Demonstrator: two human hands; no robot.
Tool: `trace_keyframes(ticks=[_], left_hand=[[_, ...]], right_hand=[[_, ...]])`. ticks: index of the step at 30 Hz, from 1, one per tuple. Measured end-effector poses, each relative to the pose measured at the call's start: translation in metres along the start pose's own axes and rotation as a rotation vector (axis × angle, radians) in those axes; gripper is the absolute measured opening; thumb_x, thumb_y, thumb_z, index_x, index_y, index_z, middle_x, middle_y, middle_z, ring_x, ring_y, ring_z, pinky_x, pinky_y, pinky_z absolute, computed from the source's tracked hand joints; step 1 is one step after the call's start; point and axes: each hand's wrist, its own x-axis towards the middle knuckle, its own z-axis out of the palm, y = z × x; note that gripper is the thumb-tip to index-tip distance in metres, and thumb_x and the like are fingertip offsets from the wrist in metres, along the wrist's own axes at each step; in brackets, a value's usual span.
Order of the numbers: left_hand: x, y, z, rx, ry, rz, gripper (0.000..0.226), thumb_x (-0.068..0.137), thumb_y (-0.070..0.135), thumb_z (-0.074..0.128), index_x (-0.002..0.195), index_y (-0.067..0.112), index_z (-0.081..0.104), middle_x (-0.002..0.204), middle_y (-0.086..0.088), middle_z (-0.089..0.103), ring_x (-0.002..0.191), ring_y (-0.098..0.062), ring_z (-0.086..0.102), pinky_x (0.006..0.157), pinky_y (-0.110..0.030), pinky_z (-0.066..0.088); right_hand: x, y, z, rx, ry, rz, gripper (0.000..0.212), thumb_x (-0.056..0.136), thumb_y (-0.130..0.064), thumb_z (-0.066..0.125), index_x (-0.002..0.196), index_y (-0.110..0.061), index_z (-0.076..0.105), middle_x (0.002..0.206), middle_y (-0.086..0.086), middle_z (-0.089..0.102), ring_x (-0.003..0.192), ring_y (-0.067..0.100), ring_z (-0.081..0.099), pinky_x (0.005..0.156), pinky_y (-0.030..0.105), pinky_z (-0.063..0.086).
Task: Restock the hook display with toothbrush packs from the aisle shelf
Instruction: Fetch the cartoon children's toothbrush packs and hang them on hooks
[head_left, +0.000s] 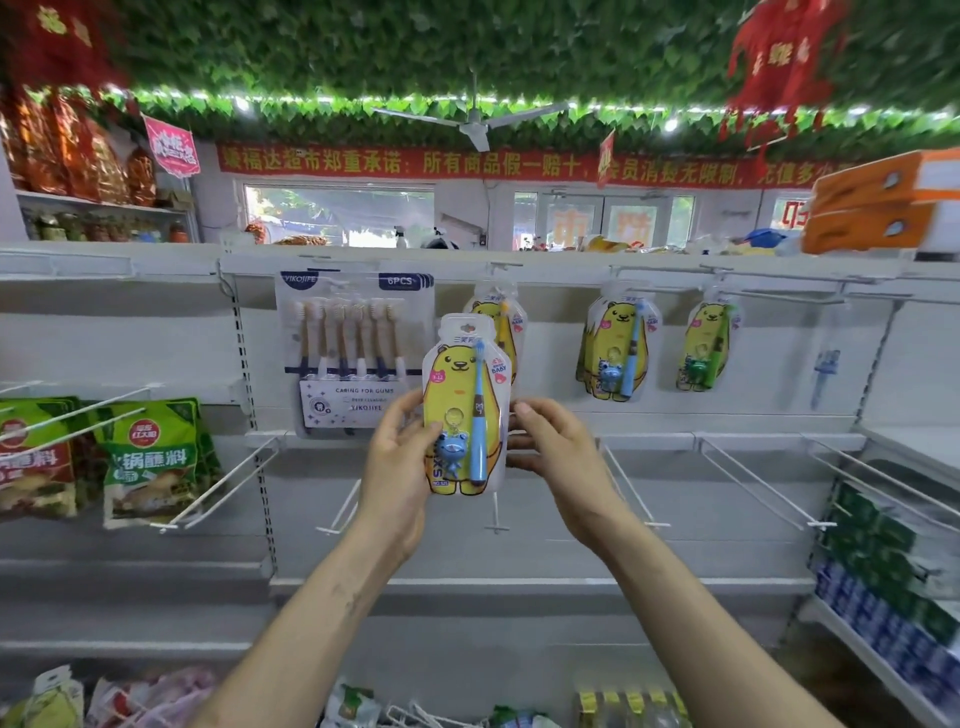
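Nearest the viewer, two bare forearms are showing, raised toward the shelving. The left hand (400, 457) is gripping the left edge of the toothbrush pack (465, 410), with the thumb lying on the front and the fingers behind. The right hand (556, 452) is pinching the right edge, its grip lighter and made at the fingertips.

The pack is being held upright in the air in front of the display. It is not yet on any hook, and its hang hole is standing free at the top. It appears to be a thin card under a clear blister, carrying one blue brush and a small toy. It is therefore likely handling as light and fairly stiff, though smooth and apt to flex. Holding it by the lower side edges, as here, is leaving the hole clear for threading.

Just behind it, a matching bear pack (506, 317) is hanging from a hook (505, 266). To the left a six-brush pack (356, 353) is hanging; to the right, a blue-brush pack (618, 348) and a green-brush pack (709, 345). Below, bare wire hooks (748, 483) are jutting forward. Farthest off, a ceiling fan (470, 122) is hanging under foliage.
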Motion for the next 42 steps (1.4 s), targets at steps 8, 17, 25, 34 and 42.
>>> trace_keyframes(ticks=[8,17,25,34,42], left_hand=[[-0.012,-0.009,0.009,0.019,-0.066,-0.025,0.026,0.104,0.005,0.057,0.126,0.017,0.061,0.113,-0.015,0.077,0.088,-0.027,0.077,0.060,-0.036,0.058],[-0.026,-0.018,0.029,0.053,-0.157,-0.049,0.012,0.107,0.018,0.056,0.108,0.013,0.067,0.100,-0.012,0.078,0.084,-0.022,0.074,0.067,-0.034,0.058],[-0.036,-0.021,0.094,0.089,-0.353,-0.021,0.016,0.105,0.024,0.060,0.112,0.013,0.070,0.103,-0.007,0.077,0.090,-0.022,0.075,0.071,-0.034,0.060],[-0.033,-0.013,0.169,0.048,-0.386,-0.046,0.017,0.108,0.024,0.057,0.113,0.013,0.068,0.104,-0.007,0.079,0.089,-0.022,0.078,0.064,-0.028,0.058],[-0.014,-0.014,0.202,0.060,-0.330,0.012,0.017,0.108,0.023,0.057,0.113,0.012,0.068,0.103,-0.010,0.078,0.085,-0.020,0.076,0.066,-0.032,0.061]], right_hand=[[-0.018,0.005,-0.011,-0.013,0.042,-0.016,0.016,0.108,-0.023,0.055,0.113,-0.015,0.068,0.100,0.006,0.077,0.085,0.014,0.071,0.073,0.031,0.060],[-0.038,0.005,-0.042,-0.024,0.133,-0.015,0.016,0.109,-0.022,0.054,0.113,-0.014,0.068,0.101,0.004,0.077,0.092,0.018,0.073,0.075,0.036,0.058],[-0.067,-0.020,-0.100,-0.049,0.336,-0.077,0.016,0.108,-0.019,0.053,0.112,-0.012,0.067,0.099,0.003,0.078,0.089,0.016,0.075,0.069,0.029,0.058],[-0.052,-0.048,-0.158,-0.043,0.447,-0.134,0.014,0.107,-0.019,0.056,0.109,-0.016,0.069,0.100,0.003,0.078,0.090,0.018,0.074,0.077,0.039,0.058],[-0.019,-0.056,-0.185,-0.013,0.413,-0.163,0.019,0.108,-0.019,0.054,0.111,-0.013,0.071,0.104,0.005,0.078,0.097,0.024,0.075,0.077,0.037,0.057]])
